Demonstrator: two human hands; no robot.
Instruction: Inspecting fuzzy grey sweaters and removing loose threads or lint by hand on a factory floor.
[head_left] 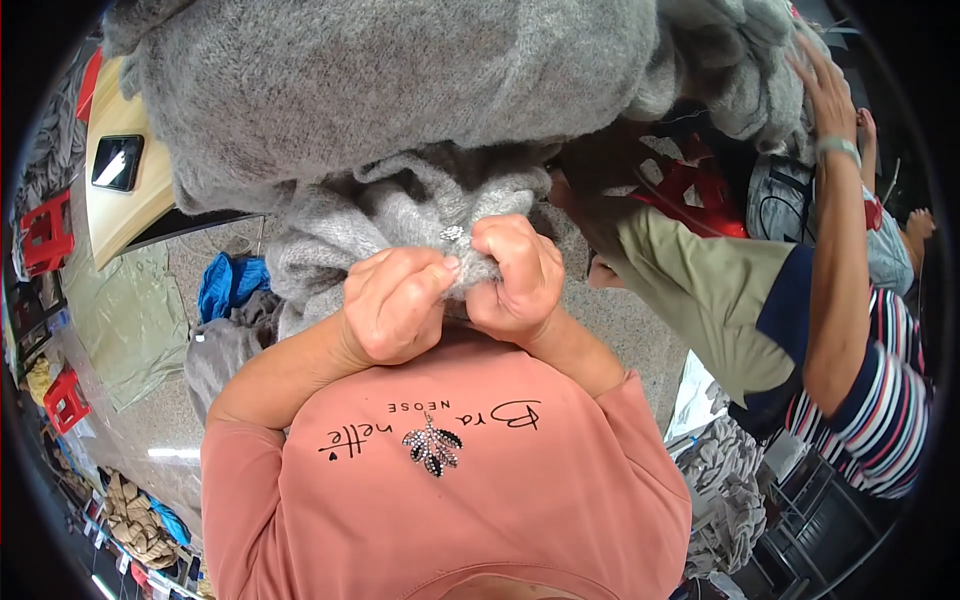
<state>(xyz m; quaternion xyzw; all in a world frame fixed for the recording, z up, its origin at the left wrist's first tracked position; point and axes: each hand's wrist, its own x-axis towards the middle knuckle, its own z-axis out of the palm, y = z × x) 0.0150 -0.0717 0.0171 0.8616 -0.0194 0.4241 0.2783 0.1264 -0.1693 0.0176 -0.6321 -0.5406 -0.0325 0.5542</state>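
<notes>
A grey fuzzy knit garment [340, 230] hangs bunched over the table's near edge, in front of my chest. My left hand [400, 300] is closed, its thumb and fingers pinching the knit. Close beside it, my right hand [515, 275] grips the same fabric in a curled fist. Between the two hands a small gathered fold of the knit shows, with a small pale, shiny patch [454, 233] just above it. What exactly lies inside the fingers is hidden.
A large heap of grey knitwear [400, 80] covers the table beyond my hands. A black phone [118, 163] lies on the wooden tabletop [105, 220] at left. At right a person in a striped shirt [870, 400] reaches onto the heap. Red stools [45, 235] and a blue cloth [232, 285] are on the left.
</notes>
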